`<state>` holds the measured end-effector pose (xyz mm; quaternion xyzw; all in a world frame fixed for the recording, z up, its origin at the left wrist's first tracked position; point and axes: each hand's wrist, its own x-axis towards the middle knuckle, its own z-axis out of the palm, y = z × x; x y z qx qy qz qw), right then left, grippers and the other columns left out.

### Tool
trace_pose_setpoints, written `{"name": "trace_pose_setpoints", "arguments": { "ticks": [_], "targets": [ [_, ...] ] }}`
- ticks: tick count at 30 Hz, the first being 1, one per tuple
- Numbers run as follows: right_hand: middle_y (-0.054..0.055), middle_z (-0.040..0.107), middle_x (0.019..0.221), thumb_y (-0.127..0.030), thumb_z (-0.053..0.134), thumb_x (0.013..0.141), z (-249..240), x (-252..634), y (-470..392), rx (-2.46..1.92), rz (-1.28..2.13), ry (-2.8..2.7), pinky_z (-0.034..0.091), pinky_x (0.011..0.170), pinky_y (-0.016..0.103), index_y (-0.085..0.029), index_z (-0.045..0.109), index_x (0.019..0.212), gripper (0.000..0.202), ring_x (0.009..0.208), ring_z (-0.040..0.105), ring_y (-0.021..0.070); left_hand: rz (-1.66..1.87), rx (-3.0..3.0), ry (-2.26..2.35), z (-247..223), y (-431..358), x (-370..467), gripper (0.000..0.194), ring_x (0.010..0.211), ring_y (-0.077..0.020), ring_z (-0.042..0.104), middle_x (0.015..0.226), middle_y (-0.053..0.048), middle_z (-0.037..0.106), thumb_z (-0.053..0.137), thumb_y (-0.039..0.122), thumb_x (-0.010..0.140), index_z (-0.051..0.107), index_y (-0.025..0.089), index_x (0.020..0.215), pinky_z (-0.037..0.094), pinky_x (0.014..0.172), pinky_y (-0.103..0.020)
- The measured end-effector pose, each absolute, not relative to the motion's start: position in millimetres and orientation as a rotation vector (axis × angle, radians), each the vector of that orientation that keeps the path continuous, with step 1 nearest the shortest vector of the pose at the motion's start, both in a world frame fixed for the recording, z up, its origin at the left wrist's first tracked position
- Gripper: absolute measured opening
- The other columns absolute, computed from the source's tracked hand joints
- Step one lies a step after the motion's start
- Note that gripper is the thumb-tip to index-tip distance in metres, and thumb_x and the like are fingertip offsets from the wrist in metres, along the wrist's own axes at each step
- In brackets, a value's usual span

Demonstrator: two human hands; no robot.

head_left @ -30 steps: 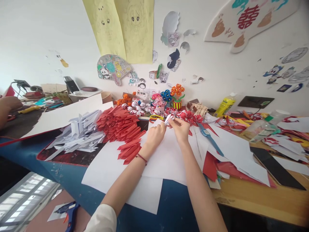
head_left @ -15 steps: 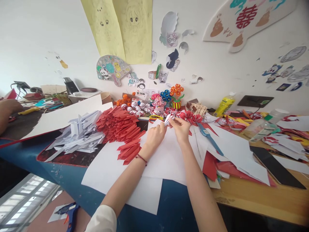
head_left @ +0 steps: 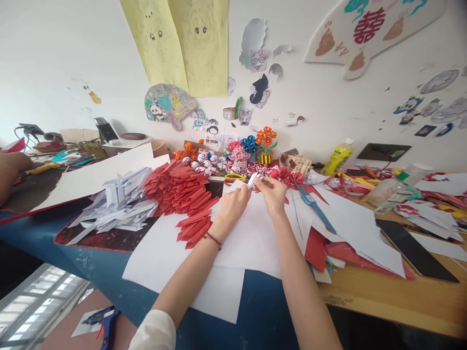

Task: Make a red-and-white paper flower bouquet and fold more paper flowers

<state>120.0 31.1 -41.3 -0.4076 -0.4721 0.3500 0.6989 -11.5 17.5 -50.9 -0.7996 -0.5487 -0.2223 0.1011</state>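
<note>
A small white fold (head_left: 253,181) is held above the white sheets (head_left: 251,245), between the 2 hands, near the flowers at the back. Its lower end is gripped by the curled fingers of the left hand (head_left: 232,201), and its upper side is pinched between the thumb and fingertips of the right hand (head_left: 273,195). Whether it is being creased or spread cannot be told, because a part of it is covered by the fingers.

The work can be judged as partly done. Behind the hands, the red and white balls (head_left: 208,170) are gathered close together, and the orange flowers (head_left: 266,137) are placed near the wall; these seem to be finished. The fold in the fingers seems to be unfinished, since it is narrow and is not opened into a round form. To the left, the red pieces (head_left: 178,189) are heaped, already creased, and beside them the white pieces (head_left: 124,199) are piled loosely. By these 2 heaps, it is suggested that much is left; an exact count cannot be given, because the pieces overlap.
</note>
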Motion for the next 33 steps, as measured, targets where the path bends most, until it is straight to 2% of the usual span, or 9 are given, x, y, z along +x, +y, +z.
{"name": "trace_pose_setpoints", "arguments": {
  "ticks": [5, 9, 13, 16, 22, 26, 33],
  "targets": [
    [0.003, 0.068, 0.065, -0.048, 0.079, 0.062, -39, 121, 31, -0.912, 0.829, -1.061, 0.052, 0.054, 0.03, -0.015, 0.071, 0.081, 0.038, 0.055, 0.063, 0.0168, -0.718, -2.377, -1.66, -51, 18, -13, 0.037, 0.07, -0.0178, 0.064, 0.083, -0.008, 0.068, 0.025, 0.042, 0.101, 0.053, 0.019, 0.094, 0.032, 0.054, -0.025],
    [0.003, 0.069, 0.07, -0.048, 0.081, 0.06, -36, 127, 30, -0.872, 0.939, -1.073, 0.049, 0.054, 0.029, -0.017, 0.072, 0.088, 0.043, 0.057, 0.063, 0.0161, -0.847, -2.378, -1.659, -50, 19, -15, 0.036, 0.066, -0.0149, 0.061, 0.082, -0.005, 0.068, 0.027, 0.042, 0.101, 0.054, 0.02, 0.094, 0.029, 0.054, -0.024],
    [0.005, 0.072, 0.087, -0.044, 0.081, 0.064, -37, 135, 30, -0.751, 1.012, -1.152, 0.048, 0.062, 0.028, -0.021, 0.072, 0.103, 0.046, 0.071, 0.064, 0.0163, -0.984, -2.43, -1.529, -49, 20, -19, 0.038, 0.062, -0.0126, 0.057, 0.076, -0.003, 0.066, 0.028, 0.044, 0.101, 0.055, 0.02, 0.09, 0.026, 0.054, -0.025],
    [0.006, 0.071, 0.1, -0.043, 0.081, 0.065, -39, 139, 30, -0.662, 1.069, -1.214, 0.047, 0.066, 0.028, -0.023, 0.072, 0.104, 0.044, 0.08, 0.061, 0.0168, -1.064, -2.453, -1.406, -49, 20, -20, 0.039, 0.057, -0.011, 0.053, 0.072, -0.002, 0.064, 0.03, 0.044, 0.101, 0.055, 0.018, 0.084, 0.025, 0.053, -0.024],
    [0.004, 0.069, 0.091, -0.045, 0.084, 0.062, -36, 141, 27, -0.533, 1.168, -1.221, 0.043, 0.062, 0.028, -0.025, 0.071, 0.104, 0.049, 0.069, 0.054, 0.0144, -1.148, -2.403, -1.219, -50, 17, -18, 0.039, 0.052, -0.0094, 0.046, 0.063, 0.0, 0.058, 0.033, 0.041, 0.101, 0.053, 0.017, 0.077, 0.024, 0.052, -0.024],
    [0.003, 0.066, 0.081, -0.047, 0.086, 0.057, -36, 142, 28, -0.494, 1.134, -1.212, 0.04, 0.06, 0.028, -0.023, 0.074, 0.087, 0.041, 0.065, 0.051, 0.0139, -1.123, -2.38, -1.125, -49, 17, -19, 0.038, 0.053, -0.0102, 0.046, 0.062, 0.0, 0.057, 0.035, 0.04, 0.1, 0.053, 0.018, 0.076, 0.026, 0.053, -0.024],
    [0.002, 0.066, 0.077, -0.049, 0.086, 0.056, -42, 142, 34, -0.493, 1.049, -1.207, 0.042, 0.063, 0.029, -0.024, 0.069, 0.079, 0.038, 0.07, 0.055, 0.0163, -1.058, -2.291, -1.12, -49, 16, -21, 0.036, 0.055, -0.012, 0.046, 0.065, -0.001, 0.057, 0.036, 0.039, 0.1, 0.055, 0.018, 0.079, 0.027, 0.056, -0.027]
  ]
}}
